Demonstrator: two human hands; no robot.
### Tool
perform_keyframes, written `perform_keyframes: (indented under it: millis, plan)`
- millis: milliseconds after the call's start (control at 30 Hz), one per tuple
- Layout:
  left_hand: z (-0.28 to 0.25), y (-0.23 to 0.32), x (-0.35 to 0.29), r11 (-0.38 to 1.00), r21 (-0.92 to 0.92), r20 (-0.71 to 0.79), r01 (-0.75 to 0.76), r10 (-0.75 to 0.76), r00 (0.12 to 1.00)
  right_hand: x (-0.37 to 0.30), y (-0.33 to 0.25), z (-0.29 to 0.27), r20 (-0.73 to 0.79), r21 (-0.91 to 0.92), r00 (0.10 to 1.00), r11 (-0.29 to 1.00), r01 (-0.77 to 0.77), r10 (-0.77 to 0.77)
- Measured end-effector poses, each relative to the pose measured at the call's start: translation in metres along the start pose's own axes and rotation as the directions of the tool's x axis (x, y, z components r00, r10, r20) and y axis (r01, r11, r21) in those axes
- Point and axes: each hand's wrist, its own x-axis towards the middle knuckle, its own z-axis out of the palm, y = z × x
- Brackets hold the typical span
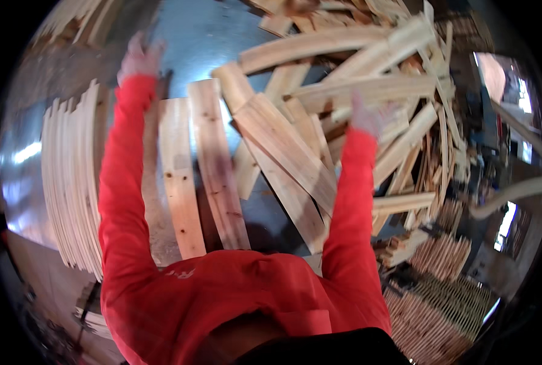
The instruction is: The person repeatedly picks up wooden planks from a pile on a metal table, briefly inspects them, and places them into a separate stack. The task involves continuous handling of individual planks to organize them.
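Note:
My left hand (140, 59) reaches forward over the far left of the blue table (192, 30), fingers apart and nothing visible in it. My right hand (371, 115) is blurred by motion over a loose heap of wooden boards (368, 90), its fingers spread; I cannot tell whether it touches them. Between my arms lie two separate knotty boards, one (180, 176) close to my left arm and another (218, 164) just right of it. Further right, a wide board (286, 149) lies slantwise across others.
Left of my left arm, several thin boards stand on edge in a neat row (70, 182). More boards (79, 21) lie at the far left. Stacked wood strips (441, 310) fill the lower right, and a pale curved hose (508, 198) runs at the right edge.

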Motion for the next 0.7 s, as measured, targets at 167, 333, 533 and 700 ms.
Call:
perform_keyframes:
  millis: [167,333,533,700]
  plan:
    - [0.089,-0.003,-0.106,0.804,0.449,0.183,-0.389,0.343,0.921,0.007,-0.042,0.052,0.22,-0.232,0.844,0.867,-0.441,0.489]
    - [0.126,0.071,-0.029,0.816,0.427,0.543,-0.39,0.113,0.832,0.007,0.017,0.073,0.114,0.455,0.976,0.863,-0.217,0.185]
    - [0.175,0.093,-0.086,0.539,0.678,0.663,-0.5,-0.155,0.732,0.055,0.019,0.037,0.366,0.402,0.93,0.897,-0.184,0.026]
    - [0.152,0.07,-0.149,0.541,0.472,0.789,-0.696,0.093,0.608,0.06,0.013,0.09,0.537,0.467,0.843,0.822,-0.326,0.03]
